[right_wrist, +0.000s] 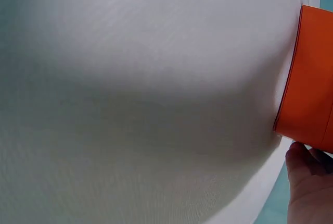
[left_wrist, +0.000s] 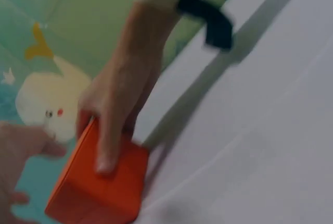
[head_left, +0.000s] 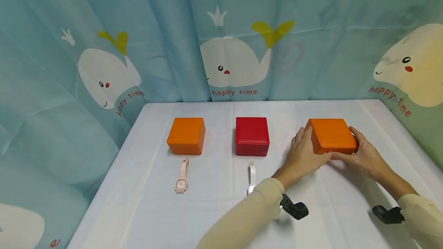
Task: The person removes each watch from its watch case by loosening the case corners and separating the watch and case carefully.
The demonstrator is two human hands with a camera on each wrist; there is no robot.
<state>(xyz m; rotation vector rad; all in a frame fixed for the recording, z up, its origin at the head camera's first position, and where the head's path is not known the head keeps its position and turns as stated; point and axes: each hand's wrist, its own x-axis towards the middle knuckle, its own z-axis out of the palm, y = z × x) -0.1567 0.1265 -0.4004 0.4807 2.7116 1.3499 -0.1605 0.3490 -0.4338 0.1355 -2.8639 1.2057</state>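
My right hand (head_left: 367, 158) grips an orange box (head_left: 332, 133) at the table's right, its thumb along the front and its fingers round the right side. In the left wrist view the same box (left_wrist: 99, 187) shows that thumb pressed on its face. My left hand (head_left: 304, 156) is spread at the box's left side; a gap shows between this hand (left_wrist: 21, 156) and the box in the left wrist view. The lid looks closed. Whether the box is slightly raised, I cannot tell.
Another orange box (head_left: 187, 135) and a red box (head_left: 252, 136) stand to the left, closed. A pink watch (head_left: 181, 180) lies before the orange one. A white watch (head_left: 252, 178) lies before the red one, partly behind my left sleeve. A whale-print curtain (head_left: 166, 49) borders the white table (head_left: 145, 210).
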